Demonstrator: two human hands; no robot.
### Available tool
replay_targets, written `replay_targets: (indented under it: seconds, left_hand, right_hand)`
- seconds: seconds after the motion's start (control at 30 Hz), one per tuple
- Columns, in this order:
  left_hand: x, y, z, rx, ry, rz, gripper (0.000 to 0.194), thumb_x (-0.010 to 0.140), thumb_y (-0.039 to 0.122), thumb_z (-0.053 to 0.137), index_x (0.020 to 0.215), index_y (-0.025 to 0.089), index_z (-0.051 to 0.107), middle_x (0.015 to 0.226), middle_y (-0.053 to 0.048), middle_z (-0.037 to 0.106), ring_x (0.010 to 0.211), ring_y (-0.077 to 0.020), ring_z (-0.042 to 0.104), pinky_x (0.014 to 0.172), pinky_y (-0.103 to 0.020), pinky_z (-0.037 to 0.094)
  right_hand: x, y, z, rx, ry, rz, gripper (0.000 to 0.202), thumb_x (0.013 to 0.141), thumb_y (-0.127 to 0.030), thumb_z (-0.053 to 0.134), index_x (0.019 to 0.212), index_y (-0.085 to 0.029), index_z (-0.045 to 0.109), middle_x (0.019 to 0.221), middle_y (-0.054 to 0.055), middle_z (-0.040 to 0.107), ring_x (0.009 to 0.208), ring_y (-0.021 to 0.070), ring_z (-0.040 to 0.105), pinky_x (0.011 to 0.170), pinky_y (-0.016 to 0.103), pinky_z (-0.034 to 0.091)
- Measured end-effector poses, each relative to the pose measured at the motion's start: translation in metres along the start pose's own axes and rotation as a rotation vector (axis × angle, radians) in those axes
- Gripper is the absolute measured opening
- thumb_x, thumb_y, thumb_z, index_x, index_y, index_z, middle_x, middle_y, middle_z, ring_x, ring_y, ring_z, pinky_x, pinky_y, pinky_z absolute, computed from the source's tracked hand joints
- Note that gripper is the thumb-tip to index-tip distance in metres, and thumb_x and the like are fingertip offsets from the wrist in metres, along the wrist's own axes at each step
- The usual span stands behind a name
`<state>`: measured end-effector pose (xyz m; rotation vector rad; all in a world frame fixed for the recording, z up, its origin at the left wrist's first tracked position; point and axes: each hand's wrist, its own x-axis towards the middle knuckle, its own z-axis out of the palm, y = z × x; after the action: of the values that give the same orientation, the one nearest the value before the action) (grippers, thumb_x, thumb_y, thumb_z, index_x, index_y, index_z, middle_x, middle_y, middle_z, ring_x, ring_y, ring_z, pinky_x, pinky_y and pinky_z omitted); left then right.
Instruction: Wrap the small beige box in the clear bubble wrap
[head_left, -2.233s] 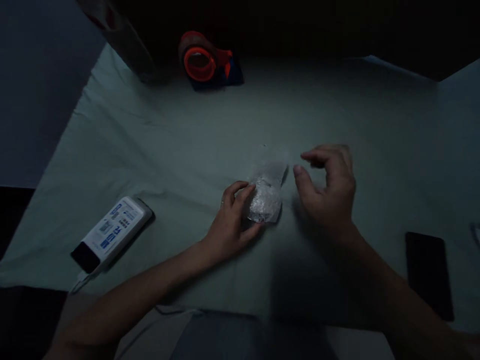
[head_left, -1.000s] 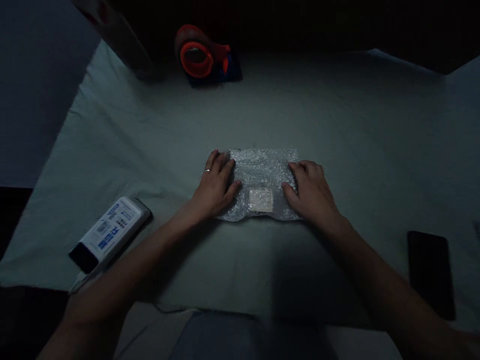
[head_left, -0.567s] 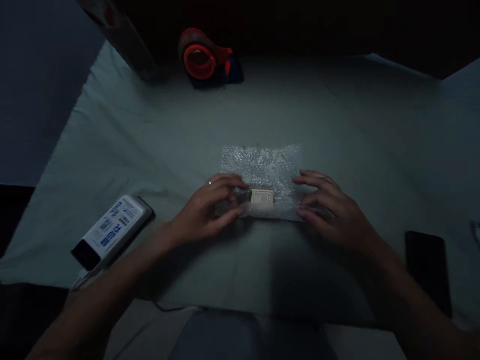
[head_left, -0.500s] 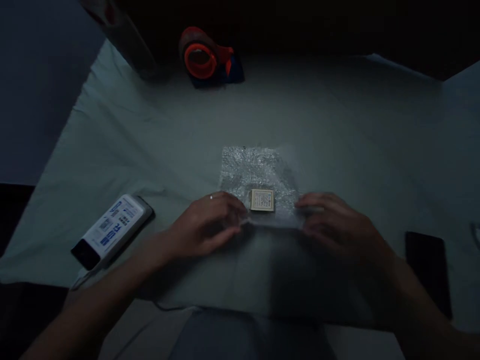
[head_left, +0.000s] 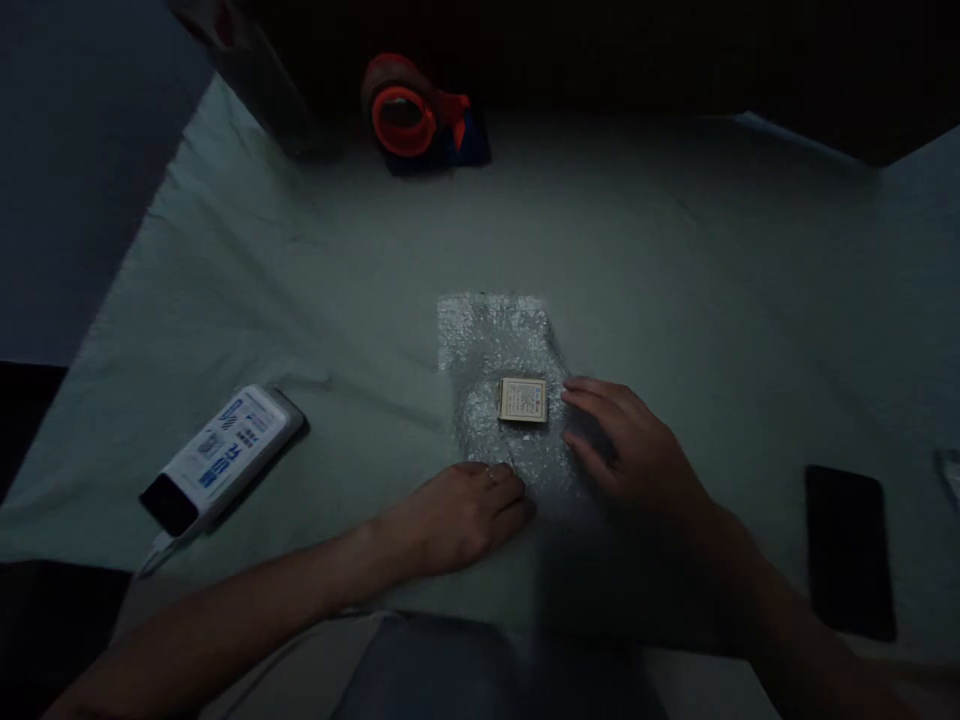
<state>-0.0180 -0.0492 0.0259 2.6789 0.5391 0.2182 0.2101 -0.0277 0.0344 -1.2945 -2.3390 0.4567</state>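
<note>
A small cream-coloured box [head_left: 523,400] with printed lettering lies on a sheet of bubble wrap [head_left: 491,335], near its middle. My left hand [head_left: 472,515] is at the near edge of the sheet, with its fingers curled down and closed on that edge; a ring shows on one finger. At the right side of the box is my right hand [head_left: 622,435], fingers stretched out and thumb apart, its fingertips touching the right part of the wrap.
On the left a white power bank [head_left: 225,450] with blue print and a cable rests on a dark object. A tape dispenser [head_left: 420,120], orange and blue, stands at the back. A black phone [head_left: 850,550] lies at the right. Pale cloth [head_left: 675,260] covers the table.
My left hand has moved nearer to me and rightward along the wrap. My right hand has shifted left, closer to the box. The wrap's near part now spreads lower toward me.
</note>
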Motion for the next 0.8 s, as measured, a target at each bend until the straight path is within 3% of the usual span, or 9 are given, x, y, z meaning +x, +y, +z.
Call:
replay_targets:
  seconds: [0.07, 0.17, 0.23, 0.3, 0.37, 0.43, 0.53, 0.6, 0.8]
  left_hand:
    - [0.007, 0.004, -0.003, 0.053, -0.069, -0.047, 0.017, 0.093, 0.015, 0.043, 0.105, 0.012, 0.056, 0.078, -0.005, 0.063, 0.069, -0.0185, 0.058, 0.055, -0.03, 0.045]
    - [0.013, 0.005, -0.005, 0.059, -0.111, -0.113, 0.017, 0.094, 0.015, 0.041, 0.093, 0.014, 0.058, 0.08, -0.004, 0.062, 0.072, -0.0185, 0.058, 0.058, -0.03, 0.046]
    - [0.016, 0.004, -0.001, 0.028, -0.103, -0.107, 0.022, 0.095, 0.016, 0.038, 0.092, 0.014, 0.059, 0.091, -0.006, 0.063, 0.085, -0.0188, 0.06, 0.071, -0.032, 0.049]
    - [0.017, 0.002, 0.008, -0.011, -0.091, -0.053, 0.026, 0.097, 0.017, 0.035, 0.11, 0.013, 0.058, 0.114, -0.008, 0.062, 0.109, -0.0201, 0.055, 0.092, -0.033, 0.046]
    - [0.016, 0.001, 0.02, -0.033, -0.081, 0.019, 0.034, 0.097, 0.022, 0.036, 0.129, 0.014, 0.048, 0.137, -0.009, 0.049, 0.133, -0.0231, 0.038, 0.108, -0.037, 0.034]
    - [0.013, 0.001, 0.03, -0.03, -0.084, 0.051, 0.04, 0.098, 0.03, 0.036, 0.134, 0.015, 0.044, 0.147, -0.01, 0.038, 0.141, -0.0258, 0.026, 0.113, -0.044, 0.027]
    - [0.01, 0.0, 0.037, -0.004, -0.082, 0.07, 0.041, 0.098, 0.03, 0.033, 0.135, 0.016, 0.044, 0.149, -0.009, 0.036, 0.141, -0.0263, 0.027, 0.114, -0.046, 0.025]
    - [0.009, -0.001, 0.038, 0.013, -0.077, 0.074, 0.039, 0.099, 0.026, 0.032, 0.135, 0.017, 0.044, 0.149, -0.008, 0.037, 0.14, -0.0257, 0.028, 0.114, -0.045, 0.026]
    - [0.009, -0.004, 0.038, 0.048, -0.072, 0.091, 0.039, 0.098, 0.022, 0.033, 0.135, 0.017, 0.045, 0.148, -0.009, 0.038, 0.14, -0.027, 0.029, 0.113, -0.046, 0.027]
  right_hand:
    - [0.013, 0.001, 0.009, 0.011, -0.017, -0.026, 0.03, 0.084, -0.019, 0.058, 0.112, -0.015, 0.051, 0.125, 0.017, 0.057, 0.116, 0.0269, 0.054, 0.095, 0.043, 0.049]
    - [0.024, 0.003, 0.024, 0.043, -0.071, -0.031, 0.023, 0.082, -0.019, 0.06, 0.103, -0.018, 0.05, 0.123, 0.017, 0.058, 0.114, 0.0283, 0.055, 0.091, 0.045, 0.05]
    - [0.025, 0.004, 0.033, 0.077, -0.071, -0.018, 0.021, 0.082, -0.016, 0.06, 0.1, -0.02, 0.049, 0.117, 0.015, 0.061, 0.109, 0.0279, 0.058, 0.088, 0.046, 0.051]
    - [0.025, 0.005, 0.036, 0.137, -0.049, -0.001, 0.022, 0.081, -0.015, 0.06, 0.099, -0.022, 0.048, 0.115, 0.013, 0.062, 0.107, 0.0268, 0.059, 0.087, 0.046, 0.051]
    - [0.021, 0.008, 0.033, 0.208, 0.009, 0.016, 0.024, 0.081, -0.016, 0.061, 0.099, -0.023, 0.047, 0.115, 0.012, 0.062, 0.107, 0.0255, 0.06, 0.088, 0.045, 0.051]
    - [0.014, 0.013, 0.024, 0.248, 0.114, 0.075, 0.025, 0.081, -0.018, 0.062, 0.1, -0.024, 0.048, 0.116, 0.01, 0.062, 0.109, 0.0244, 0.06, 0.089, 0.043, 0.051]
    - [-0.006, 0.028, 0.004, 0.191, 0.316, 0.228, 0.025, 0.08, -0.022, 0.064, 0.101, -0.025, 0.051, 0.116, 0.008, 0.061, 0.11, 0.0242, 0.059, 0.089, 0.042, 0.05]
    - [-0.023, 0.04, -0.007, 0.102, 0.371, 0.322, 0.029, 0.078, -0.027, 0.067, 0.102, -0.024, 0.052, 0.117, 0.009, 0.061, 0.11, 0.0257, 0.059, 0.088, 0.044, 0.05]
    - [-0.06, 0.062, -0.01, 0.057, 0.204, 0.377, 0.024, 0.082, -0.028, 0.062, 0.102, -0.025, 0.05, 0.12, 0.01, 0.059, 0.113, 0.0272, 0.057, 0.089, 0.048, 0.048]
